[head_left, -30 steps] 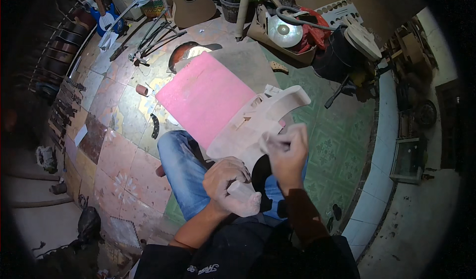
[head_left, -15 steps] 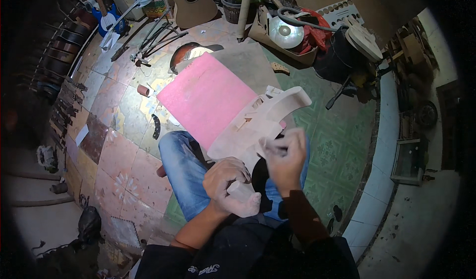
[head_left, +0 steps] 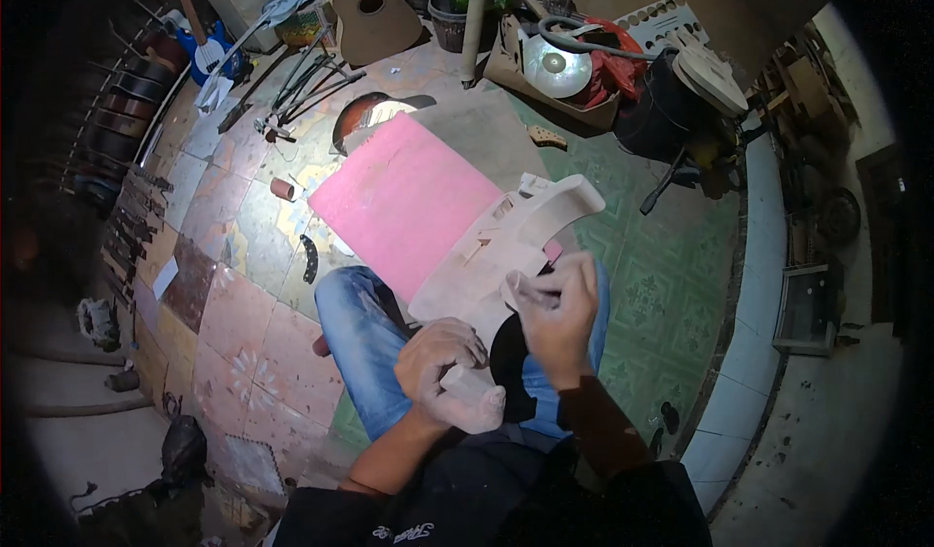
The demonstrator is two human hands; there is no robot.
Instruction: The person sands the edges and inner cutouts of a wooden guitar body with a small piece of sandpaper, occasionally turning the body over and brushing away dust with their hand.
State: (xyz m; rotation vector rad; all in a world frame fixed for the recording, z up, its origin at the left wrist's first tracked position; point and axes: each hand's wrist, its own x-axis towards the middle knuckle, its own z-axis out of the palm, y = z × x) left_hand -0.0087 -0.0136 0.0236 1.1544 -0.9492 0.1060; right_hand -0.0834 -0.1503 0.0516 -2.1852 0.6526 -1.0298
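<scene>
An unpainted, whitish electric guitar body [head_left: 462,273] with cut-out cavities lies across my lap, overlapping a pink sheet [head_left: 404,202]. My left hand [head_left: 433,362], dusty white, is closed round a pale blocky piece [head_left: 467,384] at the body's near end. Whether that piece belongs to the body, I cannot tell. My right hand [head_left: 564,304] hovers by the body's right edge, fingers pinched. A small pale bit shows at its fingertips, too unclear to name. Beneath the hands lies a black curved shape [head_left: 509,357] over my jeans.
A sunburst guitar body [head_left: 362,119] lies beyond the pink sheet, near an acoustic guitar body [head_left: 375,17]. A carton [head_left: 506,70] and a black bucket [head_left: 652,119] stand at the back right. A small reddish cylinder [head_left: 282,189] and a dark curved strip [head_left: 309,258] lie left.
The right hand, smeared by motion before, now shows sharper with fingers still pinched in nearly the same place. My left hand keeps its grip. The whole view has shifted slightly.
</scene>
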